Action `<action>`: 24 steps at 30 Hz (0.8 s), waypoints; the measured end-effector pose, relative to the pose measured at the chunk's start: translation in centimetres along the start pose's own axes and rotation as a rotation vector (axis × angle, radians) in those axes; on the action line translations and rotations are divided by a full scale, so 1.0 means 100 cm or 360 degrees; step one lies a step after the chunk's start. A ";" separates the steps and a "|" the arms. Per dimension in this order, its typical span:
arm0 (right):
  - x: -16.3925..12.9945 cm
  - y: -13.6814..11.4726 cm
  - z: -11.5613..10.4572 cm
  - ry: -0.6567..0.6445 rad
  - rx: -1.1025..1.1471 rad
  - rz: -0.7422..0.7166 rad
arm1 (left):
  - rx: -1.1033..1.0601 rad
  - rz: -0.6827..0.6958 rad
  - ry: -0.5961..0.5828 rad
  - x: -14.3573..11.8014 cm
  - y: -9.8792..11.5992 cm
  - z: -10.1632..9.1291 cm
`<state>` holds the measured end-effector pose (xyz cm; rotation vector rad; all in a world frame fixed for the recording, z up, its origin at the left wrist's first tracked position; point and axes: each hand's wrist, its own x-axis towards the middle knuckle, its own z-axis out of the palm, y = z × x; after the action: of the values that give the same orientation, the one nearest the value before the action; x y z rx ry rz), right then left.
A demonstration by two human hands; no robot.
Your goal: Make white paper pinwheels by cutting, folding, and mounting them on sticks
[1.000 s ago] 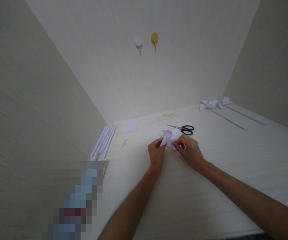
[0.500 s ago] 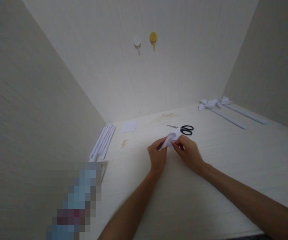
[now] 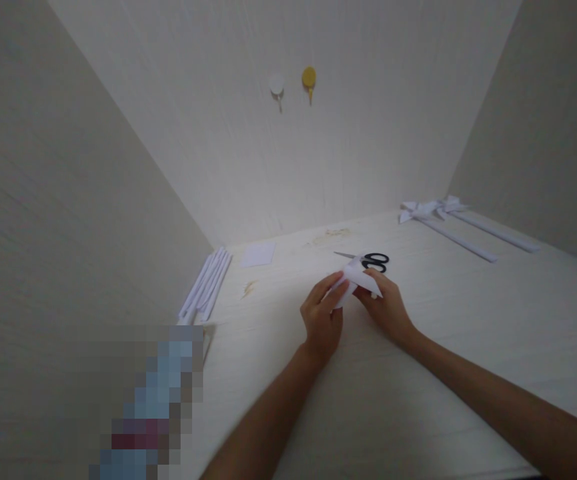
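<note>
Two hands [image 3: 353, 310] pinch a small white folded paper piece [image 3: 355, 277]

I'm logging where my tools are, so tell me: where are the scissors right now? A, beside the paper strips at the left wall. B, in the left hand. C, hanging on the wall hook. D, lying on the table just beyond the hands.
D: the scissors lie flat on the table, just beyond the right hand and paper.
</note>
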<state>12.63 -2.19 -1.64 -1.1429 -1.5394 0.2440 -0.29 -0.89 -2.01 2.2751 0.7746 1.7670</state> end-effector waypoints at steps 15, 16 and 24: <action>0.000 0.000 0.000 0.0043 0.0074 0.0050 | 0.0152 0.0036 -0.0032 -0.003 0.003 -0.001; 0.000 0.000 0.000 0.0047 0.0075 0.0050 | 0.0149 0.0040 -0.0029 -0.003 0.003 -0.001; 0.000 0.001 0.000 0.0060 0.0033 0.0002 | 0.0120 0.0069 -0.0029 -0.002 0.001 0.000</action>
<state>12.68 -2.11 -1.74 -1.1265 -1.5000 0.2376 -0.31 -1.06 -2.15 2.3702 0.8076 1.7617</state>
